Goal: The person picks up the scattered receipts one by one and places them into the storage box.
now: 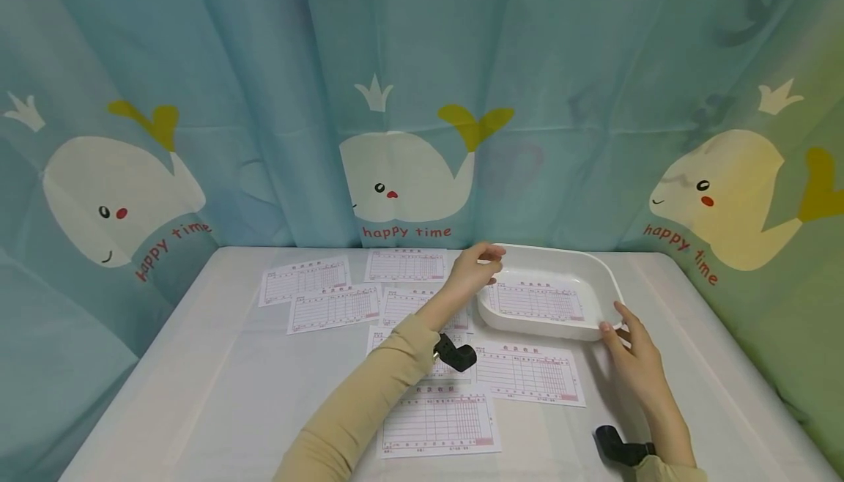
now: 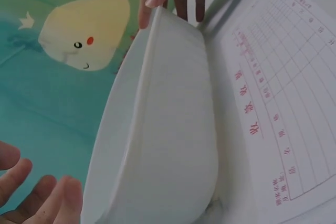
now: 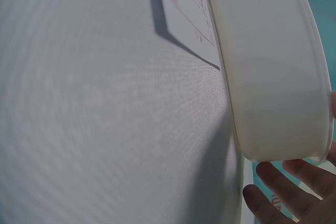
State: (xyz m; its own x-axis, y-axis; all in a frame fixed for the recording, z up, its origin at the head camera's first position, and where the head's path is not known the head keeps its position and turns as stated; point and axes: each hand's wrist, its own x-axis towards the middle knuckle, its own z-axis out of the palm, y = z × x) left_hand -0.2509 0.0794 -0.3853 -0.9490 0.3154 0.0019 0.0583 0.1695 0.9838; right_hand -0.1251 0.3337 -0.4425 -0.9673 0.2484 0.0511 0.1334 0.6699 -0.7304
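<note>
A white plastic tray stands at the table's right back, with one printed receipt slip lying in it. My right hand grips the tray's near right corner, thumb at the rim and fingers along the outer wall; the right wrist view shows those fingers beside the tray's end. My left hand hovers at the tray's left end with bent fingers. In the left wrist view its fingers are apart from the rim and hold nothing.
Several more slips lie on the white-covered table, one near the front, another just before the tray and others at the back left. A blue-green curtain with printed whales hangs behind. Each wrist wears a black camera.
</note>
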